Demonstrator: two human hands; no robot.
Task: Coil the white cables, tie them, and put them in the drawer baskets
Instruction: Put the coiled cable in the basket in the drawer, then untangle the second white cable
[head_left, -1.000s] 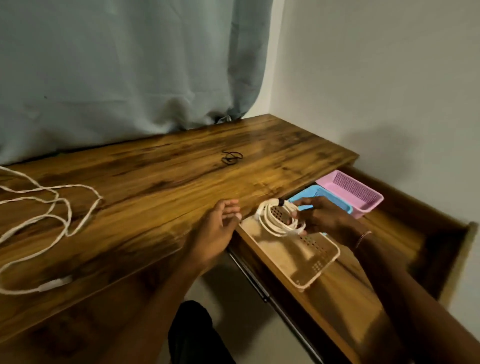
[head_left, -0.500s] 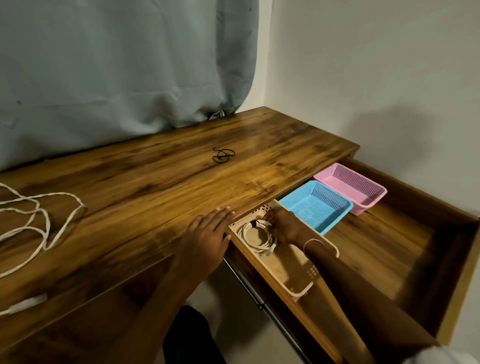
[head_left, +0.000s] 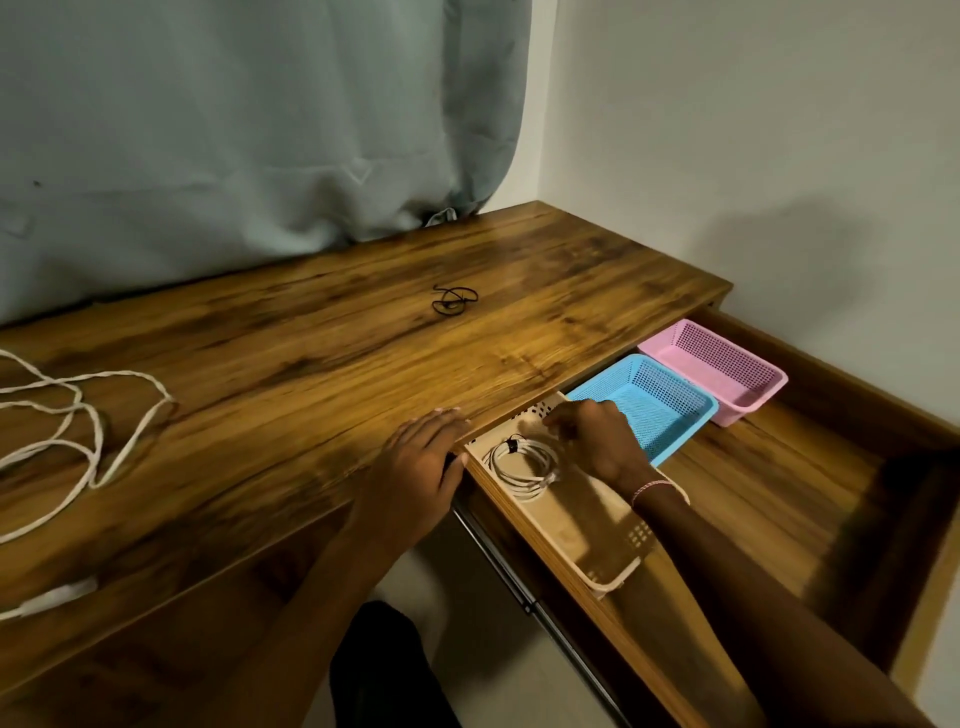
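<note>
Tied white coil (head_left: 519, 483) lies in beige basket (head_left: 636, 540) – left hand (head_left: 421, 467) flat on desk (head_left: 311, 374) edge, fingers straight; right hand (head_left: 597, 441) beside coil, fingers curled – grasp unclear

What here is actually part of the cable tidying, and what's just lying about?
Part of the job:
- coiled white cable, tied, lying in the beige basket
- loose white cable on the desk
- black ties
- blue basket, pink basket, drawer

Just there:
- curtain
- wrist band
</note>
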